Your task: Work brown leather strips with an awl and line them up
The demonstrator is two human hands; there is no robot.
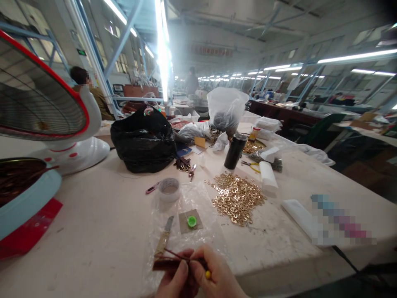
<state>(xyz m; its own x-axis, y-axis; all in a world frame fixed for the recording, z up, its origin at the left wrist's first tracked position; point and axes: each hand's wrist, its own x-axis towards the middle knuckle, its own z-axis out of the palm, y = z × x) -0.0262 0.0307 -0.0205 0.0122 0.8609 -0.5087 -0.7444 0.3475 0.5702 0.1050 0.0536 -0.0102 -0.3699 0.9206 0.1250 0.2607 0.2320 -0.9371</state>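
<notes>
Gold rings (237, 198) lie heaped beyond both hands' (198, 275) grip, closed on brown strips (169, 261).

Both hands (198, 275) pinch what looks like brown cord (173, 254) beside gold rings (237, 198).

Only two bare hands show, at 6 o'clock: left hand (177, 284) and right hand (217, 276), no gloves, rings or sleeves visible, wrists cut by the frame edge

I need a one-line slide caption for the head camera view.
Two hands, left hand and right hand, hold brown strips near gold rings.
</notes>
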